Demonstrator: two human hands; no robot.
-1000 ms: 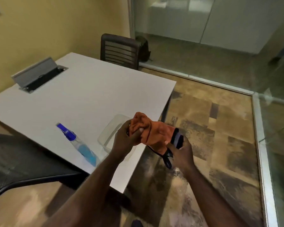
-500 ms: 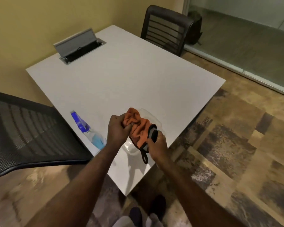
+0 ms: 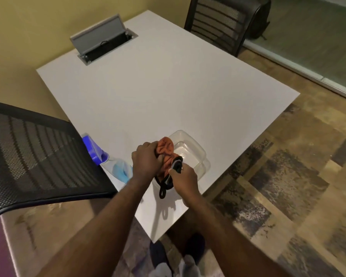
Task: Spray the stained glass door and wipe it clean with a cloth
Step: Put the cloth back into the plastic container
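Note:
An orange cloth (image 3: 165, 149) with a black and grey edge and a dangling black loop is bunched between both hands, over a clear plastic tub (image 3: 196, 150) near the front corner of the white table (image 3: 168, 86). My left hand (image 3: 146, 159) grips the cloth's upper end. My right hand (image 3: 183, 178) grips its dark lower end. A spray bottle (image 3: 100, 154) with a blue head and pale blue liquid lies on its side on the table left of my hands, partly behind a chair back. A glass wall (image 3: 318, 37) shows at the top right.
A black mesh chair (image 3: 34, 156) stands close at the left, its back over the table edge. A second dark chair (image 3: 218, 23) sits at the table's far side. A grey cable hatch (image 3: 102, 37) stands raised at the table's far left. Patterned carpet lies to the right.
The view has swung down and left, away from the glass and onto the table. Both hands, still gripping the cloth, now hold it over the clear tub.

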